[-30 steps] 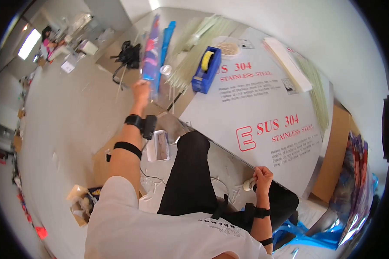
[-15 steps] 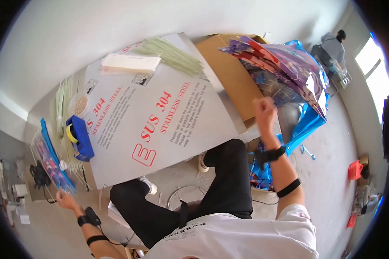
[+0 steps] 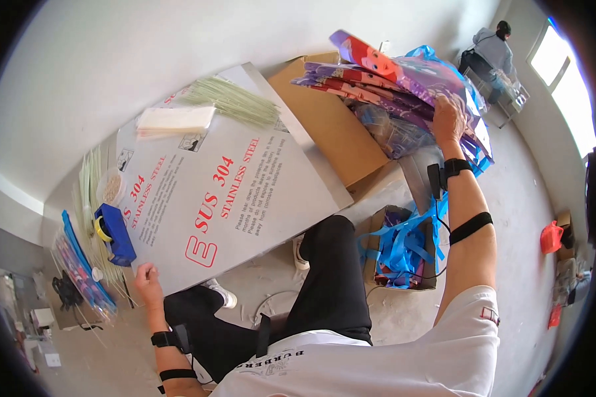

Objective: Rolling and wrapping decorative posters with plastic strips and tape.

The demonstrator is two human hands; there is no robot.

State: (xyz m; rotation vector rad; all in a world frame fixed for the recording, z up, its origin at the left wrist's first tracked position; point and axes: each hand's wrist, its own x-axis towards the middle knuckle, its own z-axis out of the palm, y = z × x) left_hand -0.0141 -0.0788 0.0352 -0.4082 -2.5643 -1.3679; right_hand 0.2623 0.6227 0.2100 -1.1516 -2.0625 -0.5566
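My right hand (image 3: 449, 119) is closed on the near edge of a purple printed sheet (image 3: 414, 78) with a cartoon figure, lifting it off the stack. More folded purple and red printed sheets (image 3: 351, 85) lie beneath it, over clear plastic bags (image 3: 392, 132). My left hand (image 3: 148, 286) is at the near left corner of the work board (image 3: 271, 218), fingers loosely bent and apart, with nothing visible in them. Nearest to it is a blue tape dispenser (image 3: 116, 237) with a yellow roll.
On the board lie pale green thin rods (image 3: 235, 100) and a stack of white strips (image 3: 175, 121). A round tub (image 3: 112, 188) stands at its left. A cardboard box (image 3: 338, 135) is beside the board; another with blue strips (image 3: 404, 255) is on the floor. A person (image 3: 493, 56) sits far right.
My right hand has moved up and right onto the printed sheets, and the top one has been raised. My left hand has come right, from the bagged items to the board's corner.
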